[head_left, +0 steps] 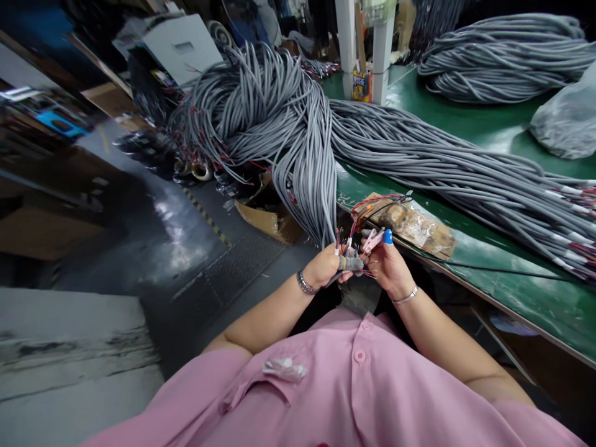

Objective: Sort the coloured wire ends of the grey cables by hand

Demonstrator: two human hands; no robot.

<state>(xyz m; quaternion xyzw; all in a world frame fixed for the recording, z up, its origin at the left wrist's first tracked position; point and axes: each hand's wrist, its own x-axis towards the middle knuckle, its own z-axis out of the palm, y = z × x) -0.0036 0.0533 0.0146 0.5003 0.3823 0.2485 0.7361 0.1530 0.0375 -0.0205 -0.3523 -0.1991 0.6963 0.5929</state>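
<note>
My left hand point(325, 266), with grey covering on its fingers, is closed around the ends of several grey cables point(321, 211). Thin coloured wires point(339, 239) fan out from the cable ends above the fingers. Close beside it, my right hand point(390, 266) has a blue wrap point(387, 236) on the thumb tip. Its fingers are closed at a pink clip-like piece point(373, 239), whose exact kind I cannot make out. Bare wire tips show between the two hands, and some fingers are hidden.
A big heap of grey cables point(261, 93) drapes over the green table point(503, 248). On the table edge lies a worn wooden block point(414, 226) with red and black wires. Another cable coil point(503, 59) and a plastic bag point(568, 118) are at the back right. A cardboard box point(265, 217) stands below.
</note>
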